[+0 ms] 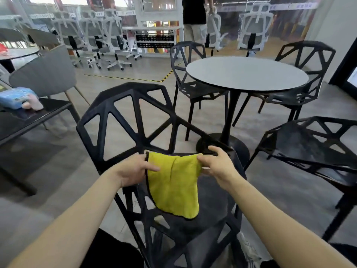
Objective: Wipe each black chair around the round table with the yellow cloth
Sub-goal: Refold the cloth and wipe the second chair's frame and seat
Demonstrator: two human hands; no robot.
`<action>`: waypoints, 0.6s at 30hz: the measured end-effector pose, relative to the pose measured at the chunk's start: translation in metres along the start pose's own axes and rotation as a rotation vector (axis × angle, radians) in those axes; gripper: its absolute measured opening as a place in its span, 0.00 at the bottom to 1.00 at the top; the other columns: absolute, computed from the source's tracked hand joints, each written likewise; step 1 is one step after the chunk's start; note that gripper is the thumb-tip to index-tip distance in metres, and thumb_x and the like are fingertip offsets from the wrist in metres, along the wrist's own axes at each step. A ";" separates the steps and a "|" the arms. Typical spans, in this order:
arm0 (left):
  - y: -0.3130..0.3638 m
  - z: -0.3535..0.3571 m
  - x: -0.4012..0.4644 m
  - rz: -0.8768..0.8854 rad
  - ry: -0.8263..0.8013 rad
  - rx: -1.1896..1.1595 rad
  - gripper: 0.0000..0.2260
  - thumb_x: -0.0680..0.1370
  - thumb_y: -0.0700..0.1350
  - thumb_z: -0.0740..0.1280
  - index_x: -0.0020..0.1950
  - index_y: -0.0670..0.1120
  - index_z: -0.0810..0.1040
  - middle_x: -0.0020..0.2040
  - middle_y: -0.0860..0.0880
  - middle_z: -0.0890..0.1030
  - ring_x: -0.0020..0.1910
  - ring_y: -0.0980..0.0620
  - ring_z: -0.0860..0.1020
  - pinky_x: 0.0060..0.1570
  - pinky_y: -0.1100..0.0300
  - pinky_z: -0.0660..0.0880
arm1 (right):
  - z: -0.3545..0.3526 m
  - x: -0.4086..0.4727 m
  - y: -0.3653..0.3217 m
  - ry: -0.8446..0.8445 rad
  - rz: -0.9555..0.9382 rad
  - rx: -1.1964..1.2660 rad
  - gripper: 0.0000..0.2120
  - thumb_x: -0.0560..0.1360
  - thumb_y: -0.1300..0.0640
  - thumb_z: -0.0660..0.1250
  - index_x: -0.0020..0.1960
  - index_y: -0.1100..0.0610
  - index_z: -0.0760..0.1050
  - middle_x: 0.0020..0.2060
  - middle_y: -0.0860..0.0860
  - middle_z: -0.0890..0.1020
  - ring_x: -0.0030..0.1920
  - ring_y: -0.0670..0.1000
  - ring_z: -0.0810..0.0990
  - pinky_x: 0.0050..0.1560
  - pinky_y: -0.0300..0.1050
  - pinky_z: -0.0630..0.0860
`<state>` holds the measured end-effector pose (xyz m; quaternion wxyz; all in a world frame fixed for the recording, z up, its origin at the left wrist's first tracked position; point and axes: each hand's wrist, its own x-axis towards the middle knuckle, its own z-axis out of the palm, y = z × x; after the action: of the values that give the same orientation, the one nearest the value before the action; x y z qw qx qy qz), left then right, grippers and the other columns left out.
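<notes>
Together, both hands, left hand (133, 170) and right hand (217, 167), pinch the yellow cloth (172, 183) by its top corners, hanging over the nearest black chair (123, 120).

Break area on the edge of an office or industrial floor, as I see it from the head camera

I look over a round grey table (246, 73) ringed by black lattice chairs (135, 120); behind a glass partition (58, 22) stands a row of white mesh office chairs (114, 35) on castors, yellow-and-black hazard tape (123, 77) marks the grey floor, a white rack of small black parts bins (155, 41) stands at the back, and another dark table (29, 118) with a grey chair (46, 74) sits to my left
</notes>
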<state>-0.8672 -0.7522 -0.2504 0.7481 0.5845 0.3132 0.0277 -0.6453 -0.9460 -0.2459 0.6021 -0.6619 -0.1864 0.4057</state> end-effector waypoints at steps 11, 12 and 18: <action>0.011 -0.016 0.054 0.162 0.573 0.202 0.27 0.72 0.50 0.85 0.66 0.49 0.77 0.58 0.43 0.84 0.57 0.43 0.85 0.54 0.43 0.84 | 0.009 0.017 0.003 -0.102 -0.463 -1.085 0.24 0.71 0.41 0.80 0.63 0.49 0.80 0.54 0.45 0.74 0.57 0.48 0.75 0.57 0.44 0.73; 0.014 -0.016 0.063 0.167 0.560 0.218 0.24 0.72 0.51 0.85 0.63 0.50 0.80 0.58 0.44 0.84 0.57 0.43 0.84 0.54 0.44 0.83 | 0.010 0.026 0.003 -0.100 -0.470 -1.158 0.18 0.71 0.42 0.80 0.55 0.49 0.82 0.51 0.46 0.71 0.55 0.50 0.74 0.54 0.44 0.72; 0.063 -0.030 0.134 0.251 0.612 0.681 0.12 0.82 0.54 0.73 0.60 0.49 0.83 0.54 0.47 0.86 0.53 0.47 0.85 0.57 0.48 0.82 | 0.015 0.107 -0.074 0.041 -0.281 -0.979 0.17 0.69 0.46 0.73 0.32 0.55 0.70 0.29 0.50 0.71 0.31 0.52 0.71 0.30 0.48 0.68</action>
<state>-0.7546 -0.6520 -0.2567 0.3779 0.7948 0.4375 0.1846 -0.5745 -0.8423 -0.2085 0.2737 -0.8428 -0.4299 0.1730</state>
